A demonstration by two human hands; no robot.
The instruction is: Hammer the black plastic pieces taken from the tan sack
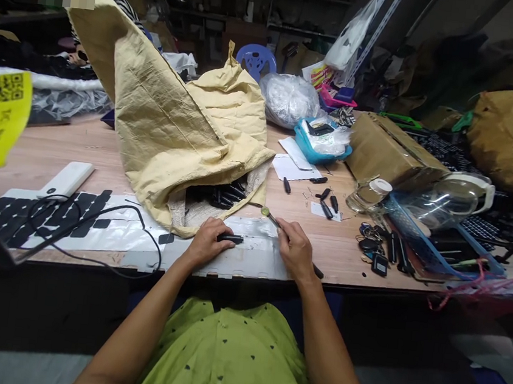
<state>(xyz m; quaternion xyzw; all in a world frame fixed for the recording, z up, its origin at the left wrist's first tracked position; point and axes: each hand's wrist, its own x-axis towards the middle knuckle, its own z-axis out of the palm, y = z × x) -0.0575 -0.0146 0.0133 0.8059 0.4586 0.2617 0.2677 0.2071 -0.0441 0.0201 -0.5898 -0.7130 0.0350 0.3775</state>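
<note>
My left hand (209, 243) is closed around a short black cylindrical piece (232, 238), pressing it on a grey-white board (249, 258) at the table's front edge. In my right hand (295, 250) is a small hammer (266, 212) with a round yellowish head. Its head points up and left, apart from the black piece, and the dark handle end shows below my palm. Just beyond my left hand, a beige sack (190, 124) lies with its mouth towards me. Several glossy black pieces (226, 195) show inside the sack.
Several black pieces (327, 208) and small pins lie right of the sack. Further right are a glass jar (370, 195), a cardboard box (393, 151) and a blue basket (438, 248). A black cable (135, 210) and white power bank (66, 178) are left. A person stands behind the sack.
</note>
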